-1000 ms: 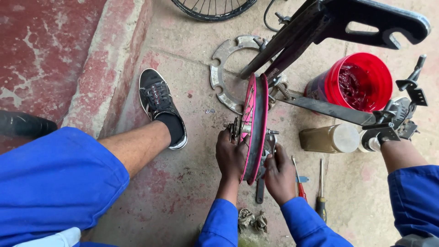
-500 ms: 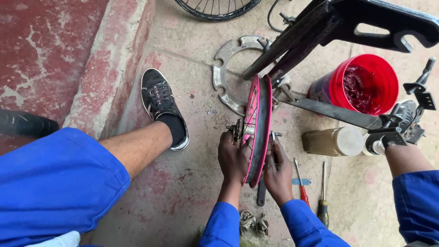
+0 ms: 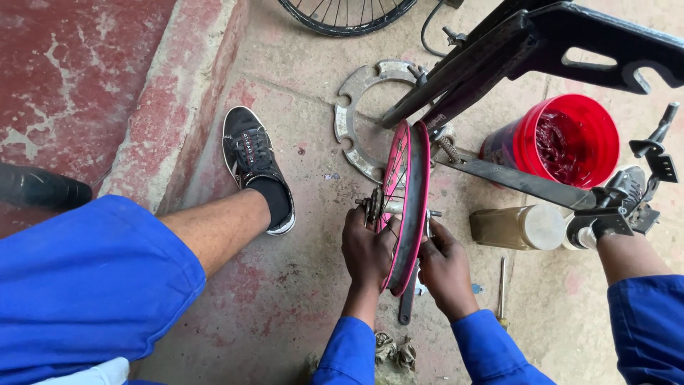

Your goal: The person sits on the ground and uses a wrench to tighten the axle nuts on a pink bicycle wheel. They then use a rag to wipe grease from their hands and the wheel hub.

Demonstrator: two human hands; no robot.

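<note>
1. Head view: a person is steadying a small pink-rimmed wheel (image 3: 406, 203) upright on the concrete floor (image 3: 285, 299), beneath an upturned black bicycle frame (image 3: 541, 43).
2. Left hand (image 3: 367, 249) is curling fingers around the hub's sprocket side.
3. Right hand (image 3: 445, 267) is gripping the axle's other end.
4. Wheel is sitting outside the frame, seemingly unmounted; a red bucket (image 3: 563, 139) is standing nearby.

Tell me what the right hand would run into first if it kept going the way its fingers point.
Its fingers point left, so the right hand would most likely meet the pink wheel rim and the hub axle at once; it looks nearly touching already, though depth is unclear.
</note>
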